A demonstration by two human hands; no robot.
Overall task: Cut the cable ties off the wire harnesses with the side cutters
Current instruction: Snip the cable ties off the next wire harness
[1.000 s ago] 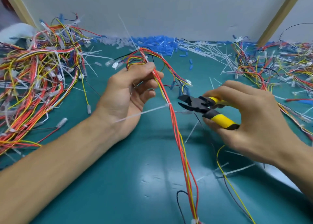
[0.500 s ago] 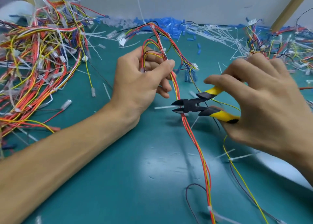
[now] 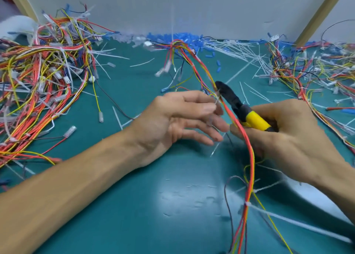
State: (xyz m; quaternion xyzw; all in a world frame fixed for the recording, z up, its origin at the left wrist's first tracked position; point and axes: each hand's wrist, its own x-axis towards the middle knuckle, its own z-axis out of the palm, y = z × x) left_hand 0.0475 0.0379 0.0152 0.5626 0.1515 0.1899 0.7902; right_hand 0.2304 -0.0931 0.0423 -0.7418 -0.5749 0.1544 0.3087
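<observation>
A wire harness [image 3: 247, 150] of red, orange and yellow wires runs from the back of the green mat [image 3: 134, 205] down between my hands to the front edge. My right hand [image 3: 292, 138] grips the yellow-handled side cutters [image 3: 253, 119]; their black jaws [image 3: 226, 92] lie against the harness, pointing up and left. My left hand [image 3: 182, 119] is spread with straight fingers, holding nothing. A blurred, translucent tie piece [image 3: 216, 105] shows by its fingertips. A white cable tie [image 3: 247, 203] with a long tail still wraps the harness lower down.
A tangled pile of harnesses [image 3: 38, 81] fills the left side and another pile [image 3: 317, 71] the right. Cut white ties [image 3: 230, 46] and blue bits [image 3: 172, 38] lie along the back wall. A white object [image 3: 317, 196] sits at the lower right.
My left hand has let go of the harness and opened. The cutters have swung from level to pointing up along the harness. The tie that stuck out at the jaws is no longer there.
</observation>
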